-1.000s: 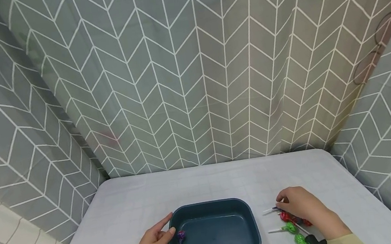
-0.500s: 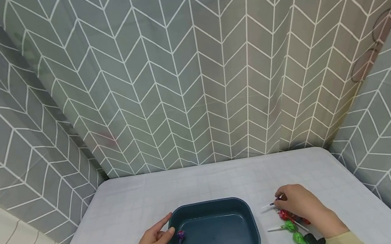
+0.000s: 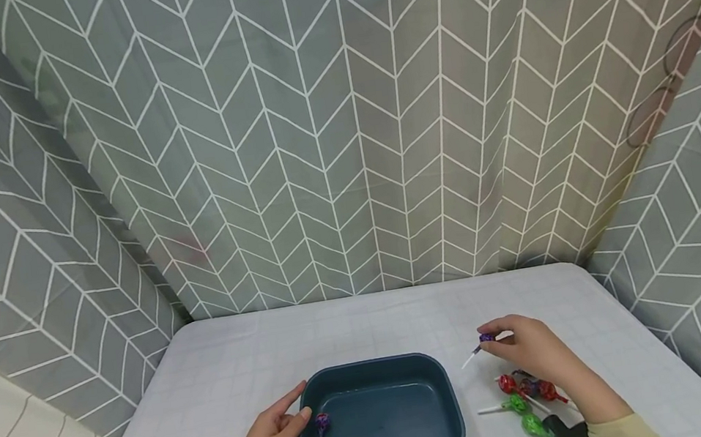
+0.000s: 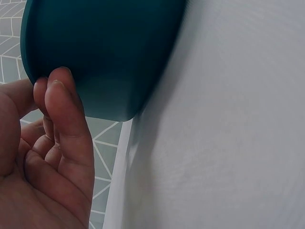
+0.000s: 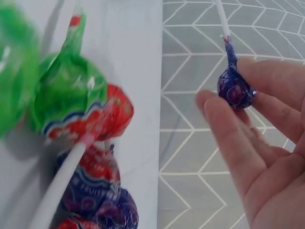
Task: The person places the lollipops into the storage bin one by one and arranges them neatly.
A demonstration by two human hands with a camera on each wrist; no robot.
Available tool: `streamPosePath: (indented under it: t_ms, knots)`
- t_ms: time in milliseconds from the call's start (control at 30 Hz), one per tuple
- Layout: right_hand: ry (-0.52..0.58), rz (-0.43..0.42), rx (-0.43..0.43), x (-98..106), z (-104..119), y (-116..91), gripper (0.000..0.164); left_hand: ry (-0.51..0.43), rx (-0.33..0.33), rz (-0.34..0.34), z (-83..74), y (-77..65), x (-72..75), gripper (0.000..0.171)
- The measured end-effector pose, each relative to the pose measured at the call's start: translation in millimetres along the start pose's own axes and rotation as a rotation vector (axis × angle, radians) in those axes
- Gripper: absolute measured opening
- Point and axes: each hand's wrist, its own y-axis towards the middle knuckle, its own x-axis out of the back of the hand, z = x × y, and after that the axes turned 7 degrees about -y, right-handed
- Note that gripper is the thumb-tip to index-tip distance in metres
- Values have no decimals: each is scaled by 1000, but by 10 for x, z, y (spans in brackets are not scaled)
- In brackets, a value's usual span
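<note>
A dark blue rectangular container (image 3: 398,430) stands on the table. My left hand (image 3: 271,435) grips its left rim, the thumb over the edge and the fingers along the outside wall. Inside, near that thumb, lies one purple-wrapped lollipop (image 3: 322,421) with its white stick toward the front. To the right of the container my right hand (image 3: 530,346) pinches another purple lollipop (image 5: 236,90) by its wrapped head, above the table, stick pointing away from the palm. Below this hand is a loose group of lollipops, including a green lollipop (image 3: 517,403), a red lollipop (image 3: 507,384) and purple ones.
The table (image 3: 229,360) has a white cover. A patterned curtain (image 3: 345,175) hangs behind it and at both sides. A black object (image 3: 565,434) shows at my right wrist, beside the green lollipops.
My right hand has lifted the purple lollipop from the group and moved slightly left and away from me, uncovering more red and purple lollipops. My left hand keeps its hold on the container.
</note>
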Motion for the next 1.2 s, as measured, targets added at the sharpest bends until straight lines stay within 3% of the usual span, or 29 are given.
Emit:
streamPosePath:
  t_ms: [400, 733, 967, 1200]
  knots:
    - [180, 16, 6, 47, 51, -36, 34, 4, 15, -5, 15, -4, -2, 66]
    - [232, 27, 19, 28, 137, -53, 37, 5, 4, -17, 4, 4, -4, 64]
    - [279, 49, -19, -18, 246, -76, 34, 18, -23, -24, 17, -7, -12, 63]
    - [253, 72, 62, 35, 447, -17, 32, 23, -10, -22, 37, 4, 4, 63]
